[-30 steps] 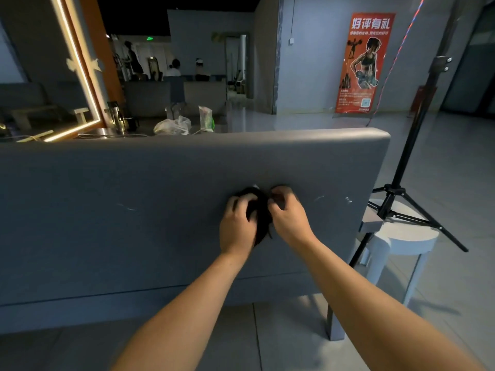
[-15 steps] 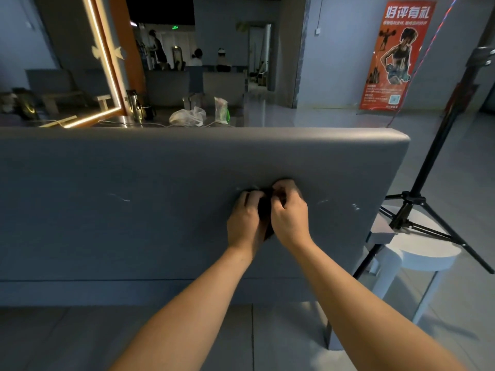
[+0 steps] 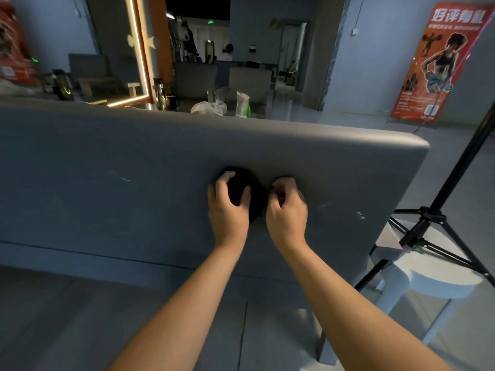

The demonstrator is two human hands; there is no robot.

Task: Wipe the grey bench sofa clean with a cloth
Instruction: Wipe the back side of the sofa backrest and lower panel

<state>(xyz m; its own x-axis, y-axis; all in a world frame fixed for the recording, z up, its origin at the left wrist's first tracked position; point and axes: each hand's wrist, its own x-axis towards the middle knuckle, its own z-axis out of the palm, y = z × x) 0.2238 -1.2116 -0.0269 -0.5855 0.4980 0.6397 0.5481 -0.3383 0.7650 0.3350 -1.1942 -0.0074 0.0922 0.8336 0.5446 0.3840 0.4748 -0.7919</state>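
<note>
Both bare forearms reach forward side by side to the back of the grey padded bench sofa [image 3: 107, 210], where the left hand [image 3: 227, 207] grips a crumpled black cloth [image 3: 241, 187] against it and the right hand [image 3: 286, 210], just beside, pinches the cloth's right edge with curled fingers.

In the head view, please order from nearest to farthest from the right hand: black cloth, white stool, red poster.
1. black cloth, touching the right hand, on its left.
2. white stool, lower right.
3. red poster, far wall.
</note>
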